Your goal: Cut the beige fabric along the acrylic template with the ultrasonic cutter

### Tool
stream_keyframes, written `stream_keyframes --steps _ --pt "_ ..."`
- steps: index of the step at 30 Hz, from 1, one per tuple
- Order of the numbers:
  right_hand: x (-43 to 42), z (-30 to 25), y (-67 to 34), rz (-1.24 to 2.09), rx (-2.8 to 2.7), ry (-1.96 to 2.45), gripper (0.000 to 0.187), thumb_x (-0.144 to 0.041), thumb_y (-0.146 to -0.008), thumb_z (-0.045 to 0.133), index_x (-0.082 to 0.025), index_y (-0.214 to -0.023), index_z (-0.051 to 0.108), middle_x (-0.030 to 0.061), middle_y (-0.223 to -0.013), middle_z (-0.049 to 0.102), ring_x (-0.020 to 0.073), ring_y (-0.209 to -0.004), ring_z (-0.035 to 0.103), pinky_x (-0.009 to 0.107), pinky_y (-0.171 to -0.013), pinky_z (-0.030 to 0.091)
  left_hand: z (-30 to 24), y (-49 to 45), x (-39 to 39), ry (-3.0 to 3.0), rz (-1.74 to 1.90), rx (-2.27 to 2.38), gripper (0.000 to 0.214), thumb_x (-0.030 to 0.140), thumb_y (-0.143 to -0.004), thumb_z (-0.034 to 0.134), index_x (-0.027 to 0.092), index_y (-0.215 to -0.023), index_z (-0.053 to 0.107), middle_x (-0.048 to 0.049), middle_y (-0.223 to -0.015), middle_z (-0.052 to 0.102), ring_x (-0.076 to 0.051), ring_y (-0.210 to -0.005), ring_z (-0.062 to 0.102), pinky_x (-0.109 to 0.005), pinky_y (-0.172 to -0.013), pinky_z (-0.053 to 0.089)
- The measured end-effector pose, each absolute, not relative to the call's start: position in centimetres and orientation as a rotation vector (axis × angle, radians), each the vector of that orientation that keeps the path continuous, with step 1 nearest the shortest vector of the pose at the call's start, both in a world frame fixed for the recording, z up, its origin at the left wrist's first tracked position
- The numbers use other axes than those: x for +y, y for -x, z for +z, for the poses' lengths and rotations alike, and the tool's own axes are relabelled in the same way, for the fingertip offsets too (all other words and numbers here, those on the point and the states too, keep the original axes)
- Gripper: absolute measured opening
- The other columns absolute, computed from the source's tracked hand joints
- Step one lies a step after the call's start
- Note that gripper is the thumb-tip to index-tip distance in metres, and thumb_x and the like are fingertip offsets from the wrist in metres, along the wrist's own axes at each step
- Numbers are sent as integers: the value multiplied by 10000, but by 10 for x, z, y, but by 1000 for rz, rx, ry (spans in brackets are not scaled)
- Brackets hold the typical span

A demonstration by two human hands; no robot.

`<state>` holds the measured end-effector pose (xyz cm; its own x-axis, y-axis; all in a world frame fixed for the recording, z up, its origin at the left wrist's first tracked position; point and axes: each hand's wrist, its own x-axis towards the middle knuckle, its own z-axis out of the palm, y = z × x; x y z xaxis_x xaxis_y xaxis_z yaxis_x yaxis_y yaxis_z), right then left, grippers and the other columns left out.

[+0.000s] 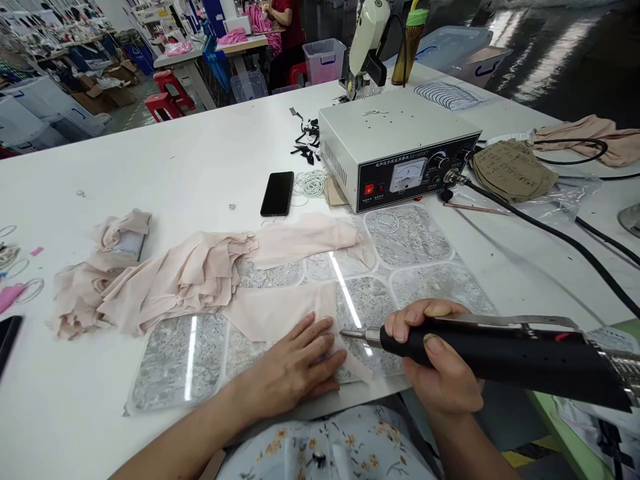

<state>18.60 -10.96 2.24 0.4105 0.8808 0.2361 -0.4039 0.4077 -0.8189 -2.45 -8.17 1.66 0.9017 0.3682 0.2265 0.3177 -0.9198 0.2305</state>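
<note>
My left hand [295,367] lies flat on a pale pink fabric piece [280,310], fingers stretched out and pressing it to a marble-patterned mat [180,360]. In my right hand [440,373] is a black handheld ultrasonic welder [500,353], my fingers wrapped round its body. Its thin metal tip points left and meets, or nearly meets, the fabric's right edge; contact is hard to tell. Beyond my left hand rests another pink fabric piece [305,237]. A layered pile of the same fabric [185,280] spreads to the left.
A metal control box [400,147] stands at the back right, its black cable [560,233] running toward the welder's side. Near it are a phone [277,194], coiled white cord [311,184] and brown fabric pieces [515,170]. A person [285,30] sits at another table behind.
</note>
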Motion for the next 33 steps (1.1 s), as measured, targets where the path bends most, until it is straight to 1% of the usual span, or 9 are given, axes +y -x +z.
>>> stream_keyframes --steps 8,11,14,18,22,27,33 --pt "-111 21 -187 924 -760 719 127 -207 -793 581 -218 -919 572 -8 -780 547 117 -582 558 340 -582 509 17 25 -81 -2866 376 525 315 318 -953 533 132 -1203 581 -111 -1076 624 -319 -1270 482 -524 -1065 419" --pt "-111 20 -188 928 -761 715 129 -210 -793 583 -220 -921 569 -10 -781 545 115 -582 559 335 -584 510 18 25 -80 -2869 378 529 293 320 -945 550 143 -1175 593 -102 -1068 620 -311 -1295 456 -544 -1098 364" --pt "-111 21 -188 933 -745 719 126 -210 -786 586 -220 -910 571 -11 -773 546 115 -580 558 338 -585 511 20 24 -79 -2875 361 519 280 321 -940 561 148 -1156 603 -95 -1044 616 -317 -1346 392 -549 -1127 313" --pt "-109 21 -188 928 -740 710 131 -199 -784 581 -217 -913 573 -11 -774 551 115 -577 553 338 -579 508 22 24 -76 -2868 285 494 301 339 -944 550 147 -1169 604 -97 -1038 607 -341 -1362 362 -516 -1116 355" --pt "-109 18 -189 937 -742 707 141 -198 -794 575 -222 -932 566 -9 -796 547 119 -586 554 347 -585 505 24 24 -73 -2861 244 482 310 345 -948 539 154 -1184 600 -94 -1057 598 -353 -1364 355 -513 -1105 375" --pt "-110 16 -191 944 -758 712 139 -206 -808 570 -226 -945 561 -8 -806 533 123 -597 553 359 -595 508 28 23 -73 -2865 241 491 298 351 -947 537 170 -1174 607 -80 -1035 604 -352 -1361 362 -517 -1114 360" --pt "-109 18 -188 938 -735 711 144 -198 -786 580 -221 -928 568 -7 -792 541 119 -582 542 357 -579 507 29 22 -71 -2878 191 495 310 378 -951 524 185 -1178 610 -80 -1001 614 -345 -1351 383 -515 -1115 356"
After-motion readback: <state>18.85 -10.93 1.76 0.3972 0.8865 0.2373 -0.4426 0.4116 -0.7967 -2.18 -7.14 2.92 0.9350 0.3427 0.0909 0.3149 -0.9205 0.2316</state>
